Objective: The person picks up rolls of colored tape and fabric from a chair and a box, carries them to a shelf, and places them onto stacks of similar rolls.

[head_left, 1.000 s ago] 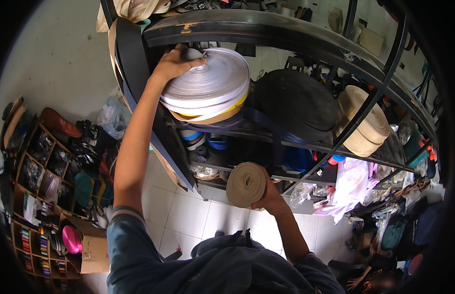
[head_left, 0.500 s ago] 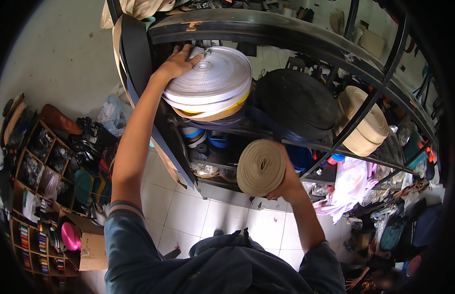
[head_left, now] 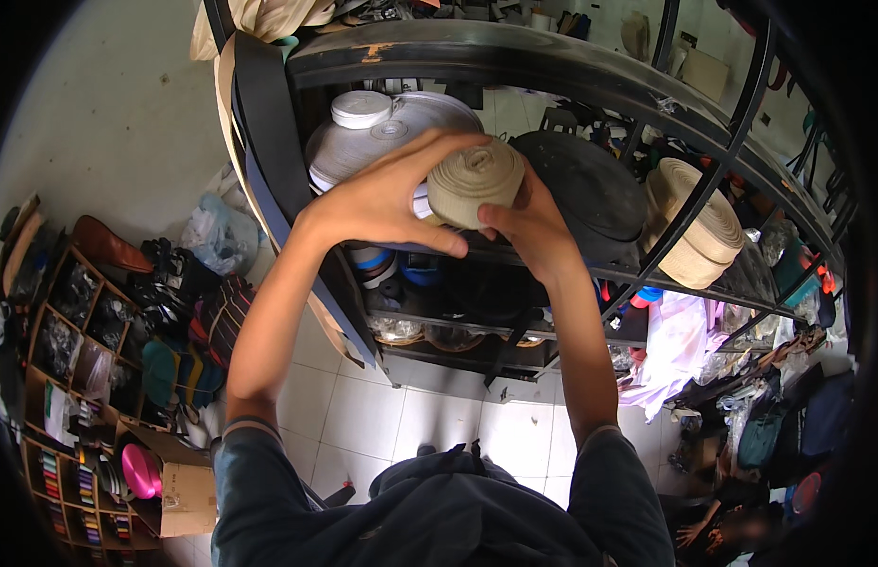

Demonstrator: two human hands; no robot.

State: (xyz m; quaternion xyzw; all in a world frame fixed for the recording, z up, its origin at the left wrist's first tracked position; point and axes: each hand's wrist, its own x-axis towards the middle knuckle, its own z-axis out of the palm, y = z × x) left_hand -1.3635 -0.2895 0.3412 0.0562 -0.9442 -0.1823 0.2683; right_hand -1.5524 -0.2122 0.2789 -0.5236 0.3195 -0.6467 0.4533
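A beige roll of webbing (head_left: 472,184) is gripped in my right hand (head_left: 541,231), its thumb pressed on the near side. My left hand (head_left: 375,200) comes round the roll from the left with fingers and thumb spread wide; whether it touches the roll is hard to tell. Beneath my hands, on a shelf, lies a wide stack of white webbing rolls (head_left: 330,156), partly hidden by my left hand. A small white roll (head_left: 360,107) sits on top of that stack. Just right of it, a large black roll (head_left: 585,189) lies flat.
A black metal rack (head_left: 439,52) arches across the far side, with diagonal bars at right. Large beige rolls (head_left: 694,227) lean behind the bars. Black strips (head_left: 264,123) hang at the rack's left. A cardboard box (head_left: 186,491) stands by a compartment shelf at lower left.
My right hand has raised the beige roll up and left over the shelf. My left hand has left the white stack and come beside the roll, uncovering the small white roll.
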